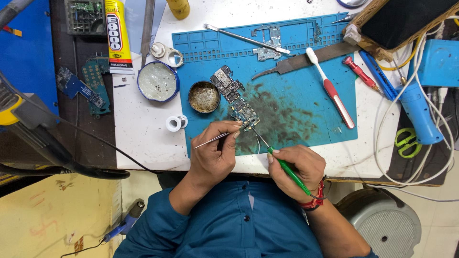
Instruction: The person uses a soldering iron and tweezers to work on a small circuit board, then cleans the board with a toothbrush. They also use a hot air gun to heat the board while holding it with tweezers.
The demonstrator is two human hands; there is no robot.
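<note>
The long, narrow phone circuit board [235,97] lies slantwise on the stained blue silicone work mat [306,110], its near end under both tools. To its left on the white desk [138,129] sit a round blue tin [158,81] and a small brass-coloured tin of flux [203,97]. The left hand [215,155] has its fingers pinched shut on slim metal tweezers [214,139], steadying the board's near end. The right hand [299,167] grips a green-handled soldering iron [287,168], pen-fashion, tip touching the board. Done well, I judge, this needs the tweezers pressing lightly and the tip resting only briefly on the joint.
</note>
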